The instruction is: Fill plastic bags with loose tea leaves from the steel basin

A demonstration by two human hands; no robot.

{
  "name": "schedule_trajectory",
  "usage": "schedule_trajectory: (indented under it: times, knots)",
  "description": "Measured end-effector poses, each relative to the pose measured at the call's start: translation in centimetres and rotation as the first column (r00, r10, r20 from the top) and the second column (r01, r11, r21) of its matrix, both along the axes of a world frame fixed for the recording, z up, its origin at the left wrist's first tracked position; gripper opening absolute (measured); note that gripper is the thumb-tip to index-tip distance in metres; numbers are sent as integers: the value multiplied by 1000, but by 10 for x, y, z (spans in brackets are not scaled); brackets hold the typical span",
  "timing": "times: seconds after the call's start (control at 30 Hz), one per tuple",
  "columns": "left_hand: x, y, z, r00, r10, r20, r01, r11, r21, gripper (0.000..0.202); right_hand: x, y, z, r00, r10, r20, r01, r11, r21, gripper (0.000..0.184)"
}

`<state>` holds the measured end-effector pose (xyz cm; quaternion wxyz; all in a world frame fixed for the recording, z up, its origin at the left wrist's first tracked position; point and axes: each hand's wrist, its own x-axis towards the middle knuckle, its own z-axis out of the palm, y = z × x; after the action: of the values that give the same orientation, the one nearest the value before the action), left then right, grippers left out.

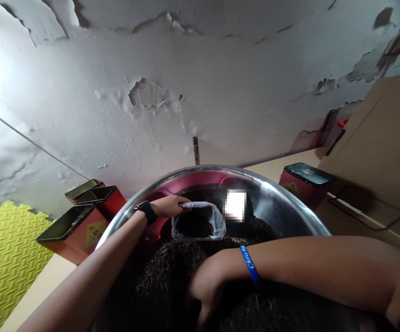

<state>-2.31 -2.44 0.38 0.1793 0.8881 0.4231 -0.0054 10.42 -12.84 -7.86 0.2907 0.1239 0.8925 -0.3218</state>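
Note:
My left hand [168,206], with a dark watch [146,212] on the wrist, grips the rim of a clear plastic bag [218,226]. The bag's mouth faces me, and dark material shows inside. It rests on a heap of dark, loose dried leaves, like tea [156,269], in a large shiny metal basin [310,214]. Closer to me, my right hand [208,279] reaches down into the leaves, below a blue wristband [250,265]. Its fingers are blurred and partly hidden, so what they hold cannot be seen.
Left of the basin stand several open red tins [82,230] beside a yellow foam mat [9,249]. A dark-topped red tin [305,177] and a cardboard box [383,152] stand on the right. Behind is a peeling wall [220,92]. A blurred-out white patch [235,205] covers something in the basin.

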Motion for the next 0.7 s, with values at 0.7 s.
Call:
schedule_trajectory:
  times: [0.7]
  knots:
    - [-1, 0, 0, 999, -15, 32, 17, 999, -46, 32, 3, -2, 5, 998, -36, -52, 37, 999, 14, 46]
